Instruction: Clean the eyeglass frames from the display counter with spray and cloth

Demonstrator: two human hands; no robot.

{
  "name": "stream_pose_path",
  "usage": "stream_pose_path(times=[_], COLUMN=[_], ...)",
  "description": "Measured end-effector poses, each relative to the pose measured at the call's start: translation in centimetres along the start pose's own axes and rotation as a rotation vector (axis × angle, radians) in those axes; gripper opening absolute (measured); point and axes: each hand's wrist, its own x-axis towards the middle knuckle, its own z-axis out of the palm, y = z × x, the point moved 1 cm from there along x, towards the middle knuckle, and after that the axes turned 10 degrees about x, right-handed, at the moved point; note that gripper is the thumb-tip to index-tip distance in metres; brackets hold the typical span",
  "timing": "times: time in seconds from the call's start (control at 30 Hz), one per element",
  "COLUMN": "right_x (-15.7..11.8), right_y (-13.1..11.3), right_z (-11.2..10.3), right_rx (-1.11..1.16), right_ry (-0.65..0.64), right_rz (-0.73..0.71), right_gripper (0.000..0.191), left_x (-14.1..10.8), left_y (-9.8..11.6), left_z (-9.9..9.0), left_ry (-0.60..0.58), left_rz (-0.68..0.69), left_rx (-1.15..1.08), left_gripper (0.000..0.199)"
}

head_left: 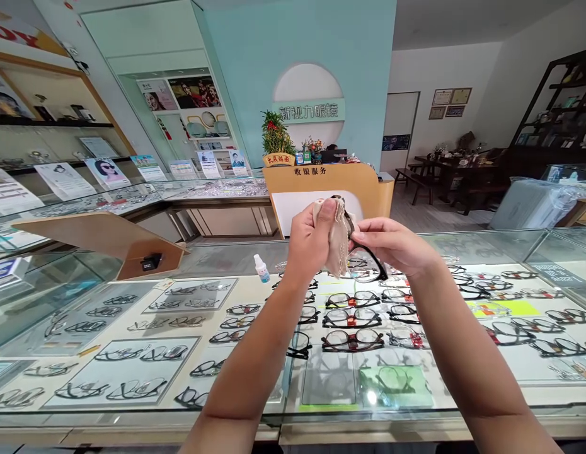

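Note:
Above the glass counter, my left hand (309, 236) is closed around a beige cleaning cloth (338, 249), its thumb pressing the fabric against a pair of eyeglasses (375, 261). The cloth hides most of the lenses. My right hand (392, 243) pinches the dark frame of the same eyeglasses near the temple hinge, and one black temple arm hangs down below the fingers. Left of the cloth, a small white spray bottle (261, 269) stands on the counter's glass top.
Rows of eyeglasses (352, 340) lie inside the glass display case (350, 419) below my arms. A wooden cashier desk (328, 180) with a plant (276, 135) stands ahead. At the left, a slanted wooden panel (99, 233) rises over the counter; wrapped boxes (529, 202) sit at right.

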Motion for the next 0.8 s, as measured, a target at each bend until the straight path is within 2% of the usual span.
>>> stream_pose_path(times=[0.13, 0.2, 0.27, 0.4, 0.5, 0.57, 0.7, 0.8], right_x=[-0.4, -0.6, -0.5, -0.1, 0.0, -0.1, -0.4, -0.3], right_y=[-1.1, -1.3, -1.1, -0.1, 0.2, -0.1, -0.8, -0.7], right_z=[-0.1, -0.2, -0.2, 0.1, 0.3, 0.4, 0.1, -0.2], right_rx=[-0.04, -0.025, 0.016, 0.056, 0.036, 0.013, -0.014, 0.025], right_ry=[0.079, 0.093, 0.084, 0.024, -0.004, 0.012, 0.067, 0.077], right_rz=[-0.038, -0.043, -0.034, 0.007, 0.004, -0.01, -0.032, -0.032], right_gripper=[0.027, 0.027, 0.027, 0.028, 0.03, 0.031, 0.029, 0.027], left_x=[0.7, 0.7, 0.3, -0.5, -0.5, -0.1, 0.7, 0.6], left_y=[0.8, 1.2, 1.3, 0.9, 0.8, 0.9, 1.3, 1.3], left_z=[-1.8, -2.0, -1.6, 0.2, 0.5, -0.2, -2.0, -2.1], left_ry=[-0.253, -0.345, -0.329, -0.099, 0.001, -0.05, -0.283, -0.37], left_rz=[-0.024, -0.041, -0.028, 0.042, 0.014, -0.011, -0.03, -0.046], left_rx=[0.037, 0.017, -0.001, -0.019, 0.003, 0.02, 0.013, -0.013], left_gripper=[0.046, 0.049, 0.053, 0.041, 0.047, 0.051, 0.047, 0.05])
